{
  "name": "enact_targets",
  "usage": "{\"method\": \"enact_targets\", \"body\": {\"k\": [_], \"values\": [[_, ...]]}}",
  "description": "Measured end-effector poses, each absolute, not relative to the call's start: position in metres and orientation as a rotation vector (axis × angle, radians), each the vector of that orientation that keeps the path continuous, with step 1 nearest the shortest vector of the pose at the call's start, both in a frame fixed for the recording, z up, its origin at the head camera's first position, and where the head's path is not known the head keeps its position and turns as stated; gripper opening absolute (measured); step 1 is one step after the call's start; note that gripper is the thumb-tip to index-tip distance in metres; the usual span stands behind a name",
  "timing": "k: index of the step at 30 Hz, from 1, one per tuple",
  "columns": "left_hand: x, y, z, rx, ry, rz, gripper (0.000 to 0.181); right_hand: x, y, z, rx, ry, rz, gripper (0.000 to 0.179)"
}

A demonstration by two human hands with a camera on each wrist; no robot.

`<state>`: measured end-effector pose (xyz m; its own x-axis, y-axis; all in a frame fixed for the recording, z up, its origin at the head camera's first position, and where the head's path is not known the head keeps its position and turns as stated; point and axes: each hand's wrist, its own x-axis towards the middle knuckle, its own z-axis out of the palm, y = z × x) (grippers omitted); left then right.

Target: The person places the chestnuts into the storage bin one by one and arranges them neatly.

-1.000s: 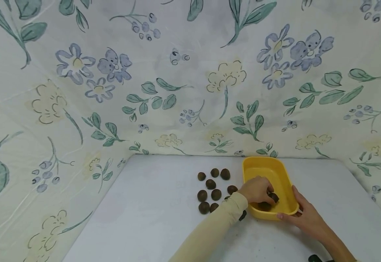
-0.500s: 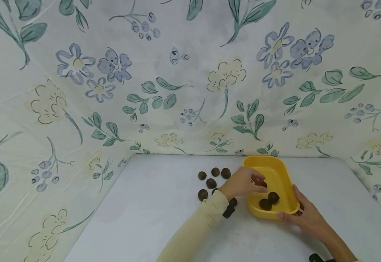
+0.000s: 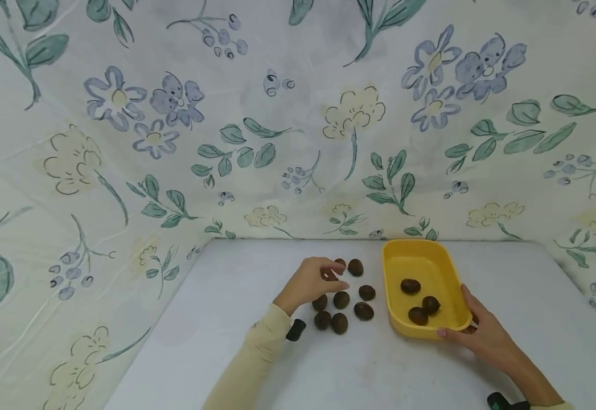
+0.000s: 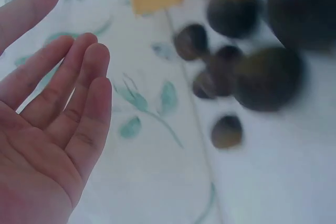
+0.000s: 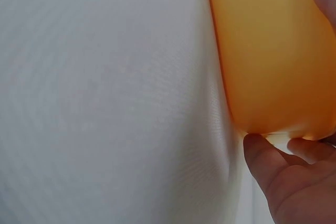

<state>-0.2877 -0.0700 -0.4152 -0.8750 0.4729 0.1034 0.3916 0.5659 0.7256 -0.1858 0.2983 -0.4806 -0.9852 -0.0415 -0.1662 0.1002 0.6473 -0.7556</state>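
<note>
My left hand (image 3: 312, 283) hovers over a loose group of brown chestnuts (image 3: 364, 311) on the white table. In the left wrist view its fingers (image 4: 97, 98) are relaxed, thumb apart, with nothing between them. Part of the group is hidden behind this hand in the head view. To the right stands a yellow plastic box (image 3: 392, 310) with three chestnuts inside, one chestnut (image 3: 410, 286) a little behind the other two. My right hand (image 3: 492, 337) grips the box at its front right corner, thumb at the front rim and fingers round the side.
The white tabletop (image 3: 236, 319) ends at the back against a flower-printed cloth (image 3: 298, 171), which also rises on both sides. A black device (image 3: 295, 329) sits at the left wrist, low beside the nearest chestnuts.
My left hand has left the box and moved left over the loose chestnuts. A third chestnut, earlier under its fingers, lies uncovered in the box. The right hand keeps its grip.
</note>
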Motion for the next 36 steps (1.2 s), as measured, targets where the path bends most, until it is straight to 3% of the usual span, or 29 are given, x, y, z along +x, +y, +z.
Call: {"method": "enact_targets", "body": {"k": [14,36], "values": [[-0.291,-0.125,-0.447,0.653,2.724,1.089,0.045,-0.187,0.298,-0.483,0.067,2.689,-1.253,0.131],[-0.299,-0.124,-0.466,0.705,2.686,0.932,0.043,-0.186,0.298,-0.484,0.07,2.689,-1.26,0.131]]}}
